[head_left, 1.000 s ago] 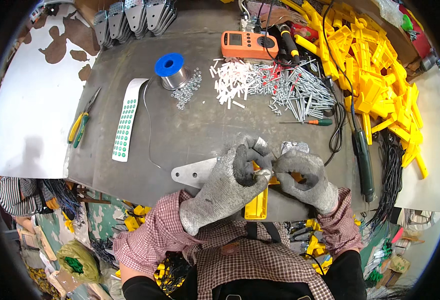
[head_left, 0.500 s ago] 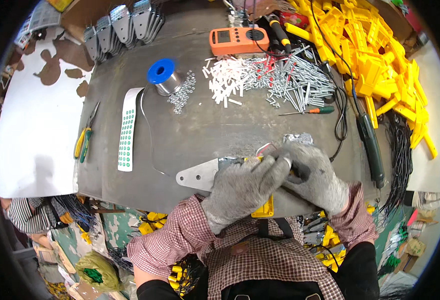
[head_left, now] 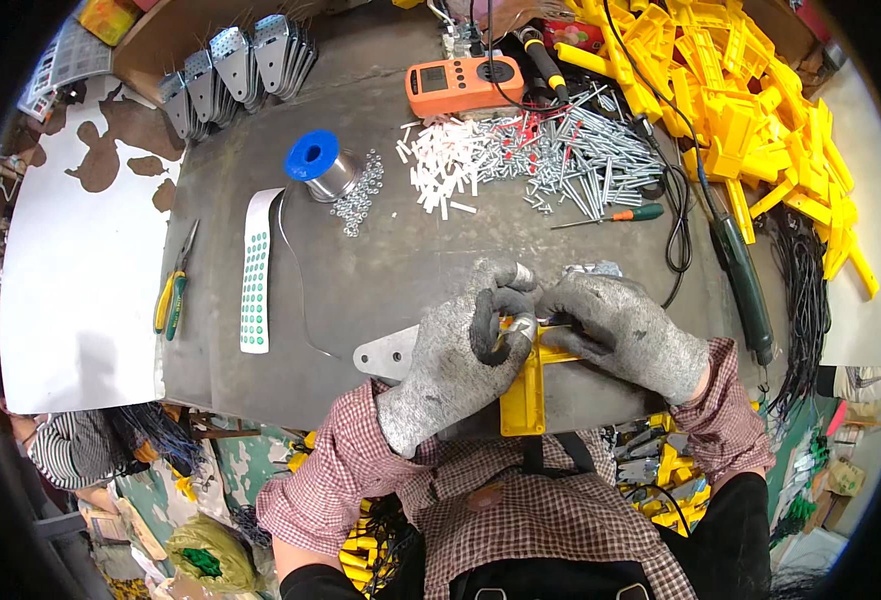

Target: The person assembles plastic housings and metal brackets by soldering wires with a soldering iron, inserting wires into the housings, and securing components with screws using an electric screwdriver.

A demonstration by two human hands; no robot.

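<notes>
Both hands wear grey gloves with darker palms. My left hand [head_left: 458, 350] is closed, its thumb and fingertips pinched at the upper end of a yellow plastic housing [head_left: 523, 402]. The housing stands out below those fingers, toward my body. From the other side, my right hand [head_left: 626, 332] has its fingers curled in at the yellow arm of the piece. What small thing lies between the fingertips is hidden. A grey metal plate [head_left: 386, 354] with holes lies on the table, partly under my left hand.
Behind the hands lie white sleeves [head_left: 445, 165], screws [head_left: 601, 150], nuts [head_left: 359, 200], a solder spool [head_left: 323, 165] and an orange meter [head_left: 466, 85]. Pliers [head_left: 176, 285] and a sticker strip [head_left: 256, 275] are left. A soldering iron [head_left: 741, 285] and heaped yellow parts [head_left: 731, 110] are right.
My hands have drawn slightly apart and turned, so more of the yellow housing shows between them. The left fingers have curled into a pinch. The view has shifted a little.
</notes>
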